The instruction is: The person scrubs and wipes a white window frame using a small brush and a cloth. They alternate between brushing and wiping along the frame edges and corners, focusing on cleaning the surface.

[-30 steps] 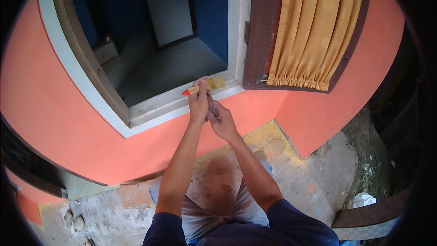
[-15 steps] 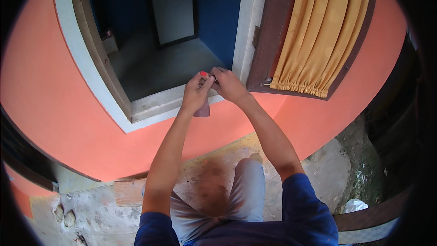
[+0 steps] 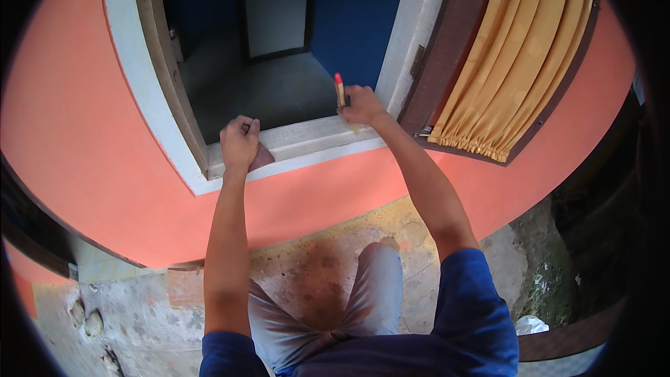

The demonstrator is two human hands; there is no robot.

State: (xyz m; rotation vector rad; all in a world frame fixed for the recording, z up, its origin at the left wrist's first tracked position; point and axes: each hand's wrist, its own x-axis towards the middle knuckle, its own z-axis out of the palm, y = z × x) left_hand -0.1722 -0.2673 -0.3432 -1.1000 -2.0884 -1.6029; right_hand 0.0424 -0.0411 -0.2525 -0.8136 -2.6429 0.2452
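My right hand (image 3: 363, 106) is closed around a small paintbrush (image 3: 340, 91) with a pale wooden handle and a red end that points up. Its lower end, blurred, is down at the white window sill (image 3: 314, 138). My left hand (image 3: 239, 142) rests over the left part of the same sill with its fingers curled. From under that hand sticks out a flat brownish-pink piece (image 3: 262, 158), which looks like sandpaper. How the fingers grip it is mostly hidden.
The window frame (image 3: 162, 63) surrounds an opening into a dark blue room with a pale door (image 3: 278, 7). At right, a brown shutter (image 3: 447, 42) with a gold curtain (image 3: 520, 56) stands swung outward. Below the sill is a salmon-coloured wall (image 3: 314, 202).
My hands, close together before, are now apart. The left moved left along the sill with the brownish-pink piece; the right moved right with the brush, whose handle now stands up.
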